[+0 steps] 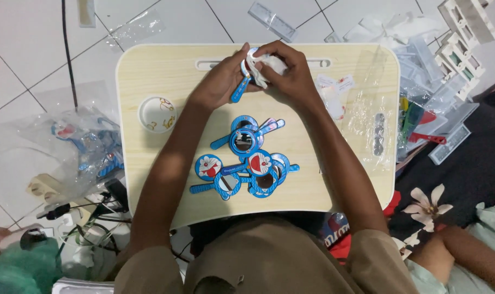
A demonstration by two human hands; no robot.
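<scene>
Surface: a white tiled floor (18, 49) is seen at far left, crossed by a black cable (66, 49). A crumpled clear plastic bag (78, 147) holding blue items lies on the tiles, just beside the bench's left edge. Below it, a tangle of dark cords and plugs (95, 209) is noted.

The bench (165, 71) is a small lap-type board, pale wood-grain with a white rim and rounded corners. A round white cup recess (156, 114) is set into its left part; thin yellowish curled pieces lie inside. A narrow slot runs along the far edge.

Left hand (221, 81): fingers closed on a small blue hand mirror (242, 87), round head up, glossy handle pointing down and left. Right hand (291, 76): grip closed on a white crumpled cloth or wrapper (272, 65), pressed against the mirror's head. Both hands are held over the bench's far middle, touching each other.

Nearer the person, a loose pile of similar mirrors (247, 163) rests mid-bench: round, blue-rimmed, some showing cartoon-printed backs, some dark reflective faces, handles overlapping.

At right, a clear plastic sheet (372, 120) lies flat on the bench. Beyond the right edge, clear rigid boxes and packaging (443, 98) are heaped on the floor, with a dark flower-printed fabric (454, 185) below.
</scene>
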